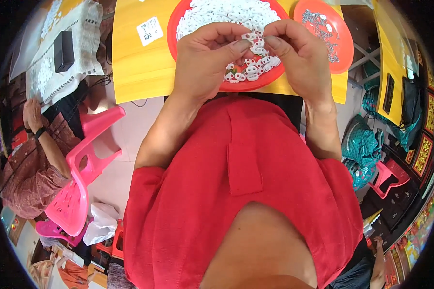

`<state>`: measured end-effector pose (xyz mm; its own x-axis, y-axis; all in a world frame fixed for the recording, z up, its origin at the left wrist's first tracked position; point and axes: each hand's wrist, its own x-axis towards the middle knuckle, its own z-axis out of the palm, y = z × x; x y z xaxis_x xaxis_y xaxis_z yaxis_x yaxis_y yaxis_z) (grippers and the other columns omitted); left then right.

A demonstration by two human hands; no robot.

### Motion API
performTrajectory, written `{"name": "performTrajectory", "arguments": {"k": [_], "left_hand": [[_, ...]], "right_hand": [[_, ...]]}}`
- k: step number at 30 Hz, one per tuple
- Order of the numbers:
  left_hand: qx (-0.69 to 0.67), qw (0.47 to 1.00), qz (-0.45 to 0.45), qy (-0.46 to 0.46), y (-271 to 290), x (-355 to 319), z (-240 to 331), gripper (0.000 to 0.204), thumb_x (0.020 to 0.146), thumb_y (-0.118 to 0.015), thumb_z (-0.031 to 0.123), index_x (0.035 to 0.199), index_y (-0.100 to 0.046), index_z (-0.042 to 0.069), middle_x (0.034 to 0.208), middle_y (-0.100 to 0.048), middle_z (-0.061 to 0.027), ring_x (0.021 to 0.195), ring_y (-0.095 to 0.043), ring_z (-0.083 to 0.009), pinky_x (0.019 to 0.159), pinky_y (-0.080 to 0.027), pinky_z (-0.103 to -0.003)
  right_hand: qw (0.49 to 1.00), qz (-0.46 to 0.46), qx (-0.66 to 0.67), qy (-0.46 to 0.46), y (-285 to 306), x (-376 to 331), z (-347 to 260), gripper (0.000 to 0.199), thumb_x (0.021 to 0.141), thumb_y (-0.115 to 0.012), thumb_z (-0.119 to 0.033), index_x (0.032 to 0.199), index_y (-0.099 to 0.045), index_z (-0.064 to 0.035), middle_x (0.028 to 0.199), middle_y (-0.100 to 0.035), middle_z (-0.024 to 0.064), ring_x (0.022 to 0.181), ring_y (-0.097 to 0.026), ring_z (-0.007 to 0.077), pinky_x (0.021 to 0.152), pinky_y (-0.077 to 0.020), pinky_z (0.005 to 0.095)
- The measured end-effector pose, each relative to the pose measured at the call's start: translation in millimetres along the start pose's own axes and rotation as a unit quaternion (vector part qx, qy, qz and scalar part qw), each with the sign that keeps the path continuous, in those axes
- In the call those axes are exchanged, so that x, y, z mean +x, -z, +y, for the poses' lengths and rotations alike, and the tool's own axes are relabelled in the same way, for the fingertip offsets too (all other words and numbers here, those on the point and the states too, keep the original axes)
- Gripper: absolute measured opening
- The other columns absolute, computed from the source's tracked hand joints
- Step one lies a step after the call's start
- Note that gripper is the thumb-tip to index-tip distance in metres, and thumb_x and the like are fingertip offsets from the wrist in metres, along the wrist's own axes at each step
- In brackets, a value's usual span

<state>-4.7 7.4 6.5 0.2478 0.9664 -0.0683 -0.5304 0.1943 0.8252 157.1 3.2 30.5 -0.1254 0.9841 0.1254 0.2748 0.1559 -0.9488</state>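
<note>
My left hand [202, 55] pinches a small white plastic piece with holes [247, 36] between thumb and fingertips. Close by on the right, my right hand [299, 55] is also closed in a pinch; what lies between its fingertips is too small to make out. Both hands hover over a round red tray [253, 86]. A heap of similar white plastic pieces [217, 13] fills the tray's far part, and a looser group [253, 71] lies near its front rim. To the right, an orange-red plate [343, 48] holds small grey metal bits [332, 48] and a few white pieces.
The tray and plate rest on a yellow tabletop [142, 72] bearing a white printed label [150, 31]. At left, another person's hand [33, 114] rests by a cloth-covered table with a black box [63, 51]. A pink plastic chair [77, 192] stands at left, near a white bag [101, 222].
</note>
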Motion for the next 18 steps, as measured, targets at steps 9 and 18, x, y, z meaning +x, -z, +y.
{"name": "performTrajectory", "arguments": {"k": [9,18], "left_hand": [[0.007,1.0,-0.01,-0.007,-1.7,-3.2,1.7,0.018,0.075,-0.056,-0.006,0.094,-0.058,-0.004,0.081,-0.06,-0.0092,0.068,-0.059,-0.0129,0.055,-0.048,-0.02],[0.018,1.0,-0.012,-0.005,-3.2,-3.8,1.0,0.017,0.076,-0.056,-0.006,0.092,-0.059,-0.004,0.081,-0.06,-0.0083,0.069,-0.06,-0.0126,0.056,-0.048,-0.019]], "right_hand": [[1.0,-0.02,0.007,-0.009,-5.6,-1.9,-6.0,0.008,0.079,-0.055,-0.005,0.085,-0.057,0.0011,0.07,-0.058,0.0047,0.067,-0.052,0.0085,0.06,-0.0429,0.0222],[1.0,-0.025,0.009,0.001,-5.7,-3.7,-6.8,0.008,0.079,-0.055,-0.005,0.085,-0.056,0.0017,0.071,-0.058,0.0051,0.067,-0.052,0.0088,0.061,-0.0433,0.0228]]}}
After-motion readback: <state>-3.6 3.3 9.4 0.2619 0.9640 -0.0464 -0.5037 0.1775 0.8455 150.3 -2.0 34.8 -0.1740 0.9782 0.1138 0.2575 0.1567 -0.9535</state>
